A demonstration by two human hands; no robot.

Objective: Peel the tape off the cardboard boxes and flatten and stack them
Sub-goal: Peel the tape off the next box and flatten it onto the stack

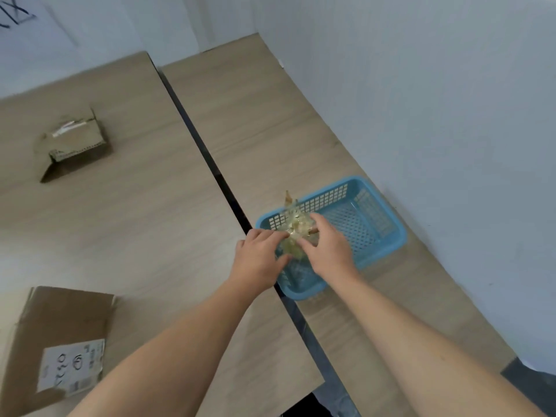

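**Tape wad held over blue basket at the join of two tables**

Two pale wood-grain tables stand side by side: the left table (120,221) and the right table (255,115), with a dark narrow gap (204,152) running between them. The right one runs along a plain white wall (421,100). A strip of dark floor (529,383) shows at the lower right.

My left hand (258,257) and right hand (328,251) meet above the near-left corner of a blue lattice basket (322,200), which sits on the right table just beside the gap. Both hands pinch a crumpled wad of clear, yellowish tape (296,230) between thumb and fingers, and one stiff end of it sticks up past the basket's far wall.

A brown cardboard box (75,142) rests far off on the left table, one flap lying on the tabletop and a pale strip of tape (67,127) across its top. It is blurred, so its seams are hard to read. A flattened box (60,326) lies at the near left, cut off by the frame's edge. The handwriting on its white label (72,368) cannot be made out.

My hands and the wad cover the basket's near-left rim. Something glossy lies inside beneath them, too faint to identify. A sheet of paper (24,16) with black strokes hangs on the wall at the top left, mostly cropped.
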